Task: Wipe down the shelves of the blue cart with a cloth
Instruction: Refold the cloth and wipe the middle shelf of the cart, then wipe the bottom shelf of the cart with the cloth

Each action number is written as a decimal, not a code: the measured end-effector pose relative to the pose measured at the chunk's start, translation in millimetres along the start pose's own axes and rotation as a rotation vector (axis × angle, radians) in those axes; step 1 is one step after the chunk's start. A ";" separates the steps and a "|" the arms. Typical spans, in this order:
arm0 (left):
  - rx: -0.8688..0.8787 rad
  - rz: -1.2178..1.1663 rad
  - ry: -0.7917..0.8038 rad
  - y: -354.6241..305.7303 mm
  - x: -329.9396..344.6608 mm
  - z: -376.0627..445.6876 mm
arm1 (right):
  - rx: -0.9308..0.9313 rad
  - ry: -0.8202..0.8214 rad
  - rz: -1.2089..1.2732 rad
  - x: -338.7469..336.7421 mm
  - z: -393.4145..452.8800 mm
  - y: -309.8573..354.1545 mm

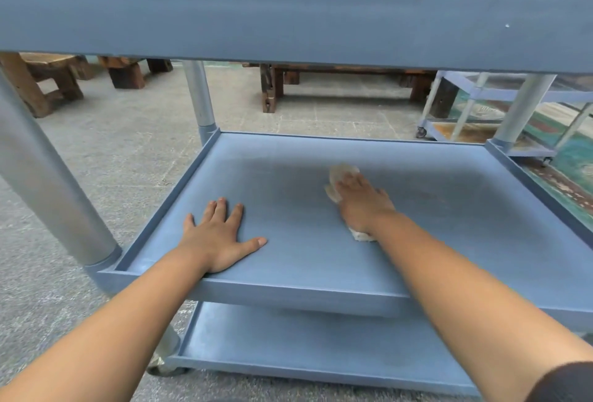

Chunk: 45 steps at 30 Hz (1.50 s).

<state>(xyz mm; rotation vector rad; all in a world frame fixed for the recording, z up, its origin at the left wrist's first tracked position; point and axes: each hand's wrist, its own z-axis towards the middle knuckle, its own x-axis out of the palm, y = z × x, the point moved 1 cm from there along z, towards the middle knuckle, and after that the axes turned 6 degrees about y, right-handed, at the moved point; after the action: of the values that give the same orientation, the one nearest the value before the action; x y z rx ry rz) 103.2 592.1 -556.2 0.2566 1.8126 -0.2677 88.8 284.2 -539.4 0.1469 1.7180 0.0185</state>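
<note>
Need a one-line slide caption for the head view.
Right hand presses a cloth on the cart's middle shelf; left hand rests flat beside it.

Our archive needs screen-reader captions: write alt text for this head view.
A person's right hand presses a pale cloth flat on the middle shelf of a blue cart, while the left hand rests flat near its front left corner. Wooden benches stand behind.

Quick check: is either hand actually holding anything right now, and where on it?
The right hand presses flat on the middle of the cloth, pinning it to the middle shelf rather than gripping it. The left hand holds nothing; it rests flat on the shelf.
</note>
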 end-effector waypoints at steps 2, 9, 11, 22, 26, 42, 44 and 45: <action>-0.005 0.003 0.002 0.2 0.6 -0.5 | 0.141 -0.014 0.027 -3.5 -20.3 -73.4; -0.013 -0.004 0.004 -0.3 -0.5 0.2 | 0.449 -0.034 0.168 -9.2 -97.7 -209.0; -0.010 -0.006 0.006 -0.6 -2.3 0.5 | 0.401 -0.050 0.159 -9.5 -97.6 -205.4; -0.006 -0.051 0.025 0.8 -1.9 6.6 | 0.400 -0.152 0.156 -23.8 -89.4 -170.2; 0.045 -0.271 -0.071 3.1 -11.3 -2.8 | 0.187 -0.204 0.200 -22.8 -78.8 -99.8; 0.399 -1.648 -0.269 5.5 15.2 -186.3 | -0.944 -0.592 0.431 -17.8 -161.5 212.9; 0.470 -1.800 -0.260 10.6 29.6 -197.0 | -0.985 -0.480 0.495 0.3 -172.9 232.6; 0.456 -1.866 -0.254 14.4 40.8 -200.8 | -0.977 -0.382 0.532 14.1 -176.6 241.4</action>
<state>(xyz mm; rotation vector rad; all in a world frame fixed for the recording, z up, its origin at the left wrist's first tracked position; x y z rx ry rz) -86.5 670.2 -546.4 -1.1982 1.1703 -1.8653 -66.2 537.8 -503.0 -0.1221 1.0942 1.1274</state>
